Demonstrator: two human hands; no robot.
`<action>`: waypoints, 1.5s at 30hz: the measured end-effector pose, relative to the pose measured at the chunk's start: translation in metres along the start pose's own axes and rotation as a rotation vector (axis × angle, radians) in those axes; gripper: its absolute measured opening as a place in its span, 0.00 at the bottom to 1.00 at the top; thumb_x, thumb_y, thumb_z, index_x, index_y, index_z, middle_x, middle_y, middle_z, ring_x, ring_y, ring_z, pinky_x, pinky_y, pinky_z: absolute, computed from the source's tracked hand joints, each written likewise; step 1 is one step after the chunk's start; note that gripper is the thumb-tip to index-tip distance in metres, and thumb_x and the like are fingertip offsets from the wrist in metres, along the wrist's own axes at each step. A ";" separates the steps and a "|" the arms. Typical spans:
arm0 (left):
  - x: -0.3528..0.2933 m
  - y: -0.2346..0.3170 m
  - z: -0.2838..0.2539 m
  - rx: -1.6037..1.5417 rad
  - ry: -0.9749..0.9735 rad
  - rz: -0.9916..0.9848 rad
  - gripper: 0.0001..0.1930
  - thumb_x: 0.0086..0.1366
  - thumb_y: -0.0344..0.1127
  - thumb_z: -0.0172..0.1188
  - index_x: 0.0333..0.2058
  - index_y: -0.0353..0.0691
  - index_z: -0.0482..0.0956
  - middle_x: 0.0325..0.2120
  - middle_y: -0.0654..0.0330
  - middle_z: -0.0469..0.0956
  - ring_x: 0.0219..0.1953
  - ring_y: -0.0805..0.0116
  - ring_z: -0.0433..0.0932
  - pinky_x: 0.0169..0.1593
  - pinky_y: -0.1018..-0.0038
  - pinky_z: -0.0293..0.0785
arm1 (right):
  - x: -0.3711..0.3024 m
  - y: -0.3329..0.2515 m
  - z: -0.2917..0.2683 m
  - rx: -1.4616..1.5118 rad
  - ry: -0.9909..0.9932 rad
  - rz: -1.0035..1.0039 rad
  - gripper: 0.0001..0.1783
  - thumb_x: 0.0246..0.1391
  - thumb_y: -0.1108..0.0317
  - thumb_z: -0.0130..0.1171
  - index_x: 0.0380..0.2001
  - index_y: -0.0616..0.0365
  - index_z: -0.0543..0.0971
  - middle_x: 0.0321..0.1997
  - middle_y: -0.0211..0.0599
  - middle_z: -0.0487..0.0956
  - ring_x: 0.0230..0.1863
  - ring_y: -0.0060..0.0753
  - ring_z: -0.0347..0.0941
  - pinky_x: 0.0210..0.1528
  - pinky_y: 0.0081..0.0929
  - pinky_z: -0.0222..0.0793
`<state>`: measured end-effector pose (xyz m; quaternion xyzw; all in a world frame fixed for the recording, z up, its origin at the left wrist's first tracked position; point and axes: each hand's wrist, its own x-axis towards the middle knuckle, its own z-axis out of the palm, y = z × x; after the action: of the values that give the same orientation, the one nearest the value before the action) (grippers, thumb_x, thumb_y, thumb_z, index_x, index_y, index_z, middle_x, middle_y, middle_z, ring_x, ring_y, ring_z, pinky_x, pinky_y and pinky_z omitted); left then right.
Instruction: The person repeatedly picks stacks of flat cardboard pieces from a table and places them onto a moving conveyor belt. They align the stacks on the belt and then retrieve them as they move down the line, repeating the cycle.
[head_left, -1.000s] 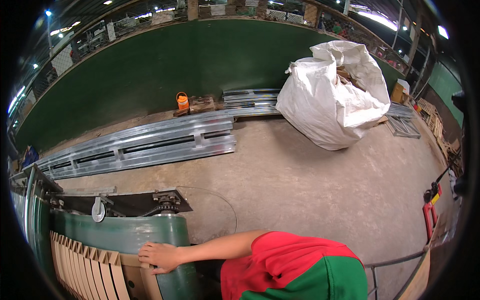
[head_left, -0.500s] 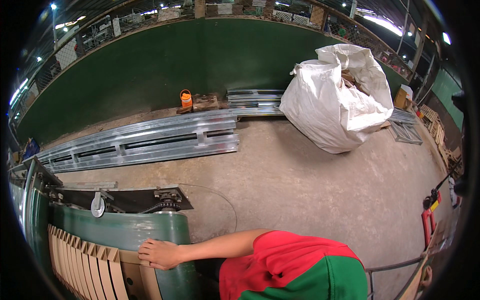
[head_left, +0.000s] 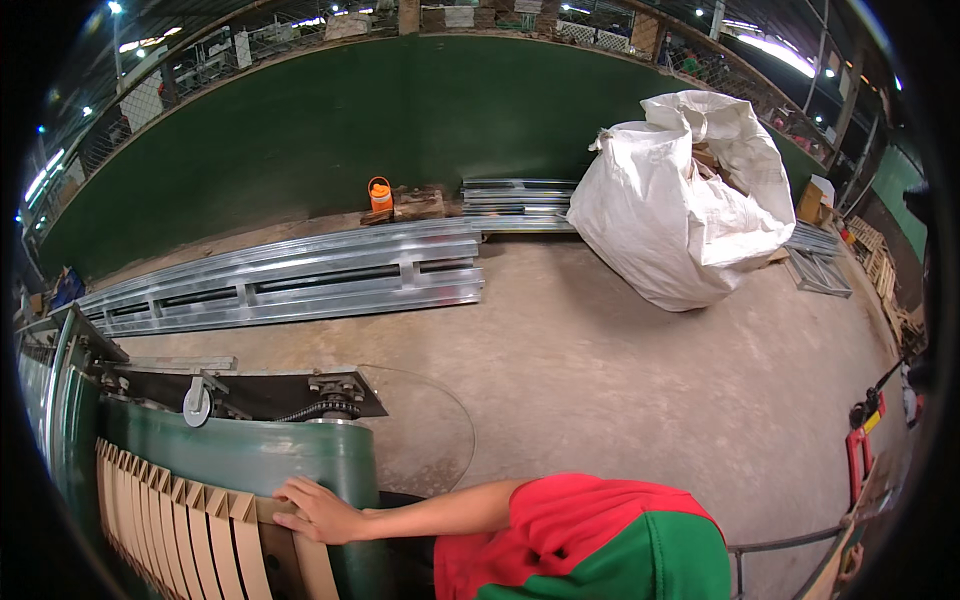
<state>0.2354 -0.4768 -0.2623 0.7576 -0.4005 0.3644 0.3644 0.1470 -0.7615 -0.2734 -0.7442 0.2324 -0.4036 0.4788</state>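
On floor [head_left: 560, 385] — white sack [head_left: 650, 220], brown scraps [head_left: 706, 157] inside | right hand [head_left: 325, 510] on cardboard [head_left: 317, 570], grip unclear | left unseen

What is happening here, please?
The person's right hand touches the end of a row of tan strips on a green belt; whether it grips one is unclear. The left hand is out of view. Beyond, metal beams lie on the floor, and a big white sack stands open.

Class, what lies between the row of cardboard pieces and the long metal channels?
Going from the cardboard pieces to the metal channels, the head view shows green belt, a dark side plate with a small wheel, then concrete floor.
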 end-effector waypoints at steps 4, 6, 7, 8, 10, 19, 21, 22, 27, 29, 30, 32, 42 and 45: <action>0.011 -0.011 0.009 -0.703 0.073 -0.172 0.51 0.68 0.61 0.64 0.72 0.24 0.54 0.68 0.35 0.64 0.68 0.38 0.67 0.68 0.48 0.66 | 0.028 -0.011 0.002 0.047 -0.035 0.072 0.30 0.69 0.49 0.60 0.58 0.66 0.72 0.51 0.51 0.76 0.53 0.52 0.73 0.58 0.45 0.69; 0.018 -0.003 -0.001 -1.027 0.123 -0.265 0.44 0.73 0.58 0.60 0.72 0.26 0.59 0.68 0.37 0.68 0.68 0.39 0.67 0.67 0.49 0.65 | 0.040 -0.017 0.006 0.075 -0.059 -0.007 0.32 0.68 0.49 0.60 0.61 0.66 0.71 0.53 0.51 0.76 0.57 0.52 0.73 0.63 0.44 0.68; 0.020 0.005 -0.009 -0.902 0.058 -0.436 0.41 0.75 0.54 0.60 0.71 0.26 0.61 0.68 0.39 0.69 0.66 0.42 0.70 0.64 0.53 0.70 | 0.046 -0.019 0.007 0.025 -0.020 -0.044 0.33 0.68 0.49 0.61 0.62 0.67 0.71 0.55 0.52 0.77 0.60 0.53 0.73 0.65 0.44 0.68; 0.024 0.014 -0.015 -0.767 0.006 -0.609 0.37 0.76 0.50 0.61 0.70 0.27 0.62 0.68 0.41 0.70 0.64 0.44 0.73 0.61 0.56 0.74 | 0.052 -0.021 0.008 -0.009 0.003 -0.101 0.33 0.68 0.50 0.61 0.63 0.67 0.71 0.58 0.53 0.77 0.62 0.53 0.72 0.67 0.44 0.67; 0.033 0.033 -0.022 -0.512 -0.034 -0.694 0.31 0.78 0.45 0.59 0.68 0.27 0.66 0.65 0.43 0.74 0.60 0.48 0.78 0.57 0.63 0.78 | 0.061 -0.023 0.010 -0.018 -0.040 -0.138 0.34 0.67 0.50 0.62 0.64 0.67 0.72 0.61 0.56 0.77 0.66 0.57 0.72 0.69 0.44 0.66; 0.062 0.068 -0.009 -0.105 0.033 -0.743 0.29 0.80 0.49 0.55 0.61 0.24 0.75 0.58 0.41 0.81 0.56 0.48 0.81 0.59 0.62 0.76 | 0.066 -0.036 -0.008 0.078 -0.211 -0.027 0.32 0.65 0.52 0.64 0.61 0.69 0.77 0.58 0.59 0.82 0.57 0.58 0.81 0.61 0.42 0.74; 0.062 0.069 -0.012 -0.073 0.034 -0.711 0.29 0.79 0.49 0.56 0.61 0.24 0.76 0.57 0.41 0.81 0.56 0.47 0.81 0.61 0.60 0.75 | 0.067 -0.041 -0.010 0.048 -0.187 -0.037 0.31 0.65 0.52 0.64 0.61 0.68 0.78 0.57 0.58 0.83 0.56 0.57 0.82 0.59 0.41 0.76; 0.061 0.070 -0.013 -0.078 0.039 -0.708 0.29 0.78 0.49 0.57 0.60 0.24 0.76 0.56 0.41 0.82 0.56 0.47 0.81 0.61 0.59 0.75 | 0.067 -0.043 -0.012 0.057 -0.200 -0.010 0.31 0.65 0.53 0.64 0.60 0.69 0.78 0.57 0.58 0.83 0.56 0.56 0.82 0.59 0.40 0.76; 0.059 0.073 -0.018 -0.059 0.012 -0.747 0.28 0.77 0.48 0.58 0.60 0.24 0.76 0.56 0.41 0.81 0.58 0.46 0.80 0.64 0.56 0.73 | 0.063 -0.045 -0.019 0.033 -0.189 -0.021 0.29 0.65 0.54 0.65 0.59 0.67 0.80 0.57 0.57 0.83 0.56 0.54 0.82 0.58 0.39 0.77; 0.056 0.071 -0.016 -0.082 0.017 -0.758 0.31 0.76 0.51 0.60 0.61 0.25 0.75 0.58 0.40 0.80 0.60 0.46 0.78 0.65 0.56 0.72 | 0.061 -0.043 -0.020 -0.004 -0.174 -0.033 0.29 0.65 0.54 0.65 0.59 0.67 0.80 0.58 0.57 0.83 0.57 0.54 0.82 0.59 0.39 0.76; 0.053 0.068 -0.015 -0.086 0.020 -0.768 0.33 0.75 0.52 0.61 0.62 0.25 0.75 0.59 0.40 0.79 0.61 0.46 0.78 0.65 0.56 0.71 | 0.061 -0.041 -0.020 -0.017 -0.173 -0.029 0.29 0.65 0.53 0.65 0.59 0.67 0.80 0.58 0.58 0.83 0.57 0.55 0.82 0.59 0.40 0.76; 0.046 0.060 -0.013 -0.255 -0.001 -0.898 0.39 0.70 0.48 0.67 0.70 0.29 0.63 0.68 0.40 0.67 0.69 0.46 0.67 0.72 0.57 0.60 | 0.060 -0.038 -0.018 -0.051 -0.158 -0.051 0.28 0.64 0.53 0.66 0.57 0.67 0.81 0.57 0.59 0.83 0.58 0.57 0.81 0.61 0.42 0.75; 0.027 0.041 -0.009 -0.179 0.076 -0.889 0.38 0.71 0.46 0.61 0.70 0.25 0.61 0.69 0.37 0.65 0.72 0.42 0.65 0.74 0.55 0.59 | 0.073 -0.045 -0.001 0.041 -0.184 0.006 0.24 0.66 0.59 0.62 0.55 0.71 0.82 0.52 0.55 0.86 0.54 0.46 0.83 0.60 0.38 0.76; 0.044 0.017 0.007 -0.204 0.249 -0.831 0.48 0.72 0.53 0.61 0.75 0.27 0.47 0.76 0.38 0.50 0.77 0.39 0.53 0.76 0.52 0.54 | 0.092 -0.045 0.025 -0.040 -0.145 -0.097 0.26 0.67 0.58 0.60 0.59 0.70 0.80 0.56 0.58 0.83 0.57 0.50 0.81 0.60 0.41 0.75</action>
<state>0.2401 -0.5046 -0.2238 0.7648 -0.0488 0.2342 0.5981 0.2177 -0.7959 -0.2035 -0.7913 0.1687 -0.3668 0.4592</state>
